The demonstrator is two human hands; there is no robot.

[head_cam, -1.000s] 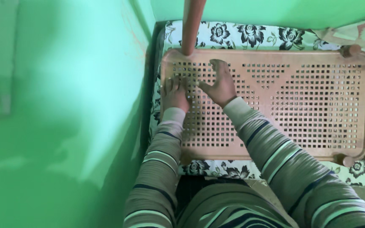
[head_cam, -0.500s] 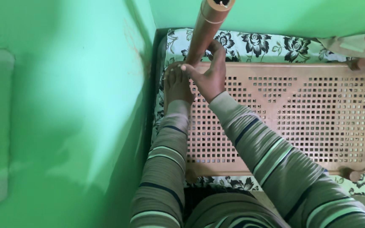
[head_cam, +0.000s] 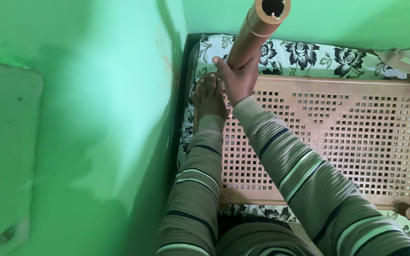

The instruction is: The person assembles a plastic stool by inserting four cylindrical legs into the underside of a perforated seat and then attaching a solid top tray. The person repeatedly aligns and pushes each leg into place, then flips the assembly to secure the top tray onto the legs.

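Your right hand [head_cam: 240,78] has its fingers wrapped around the base of the brown hollow post [head_cam: 257,31], which stands at the back left corner of the lattice panel [head_cam: 338,137] lying on the floral bed. Your left hand [head_cam: 209,97] rests flat on that corner, fingers narrow. You appear to be seating the post, so the next move calls for a steady downward push with the panel kept from shifting.
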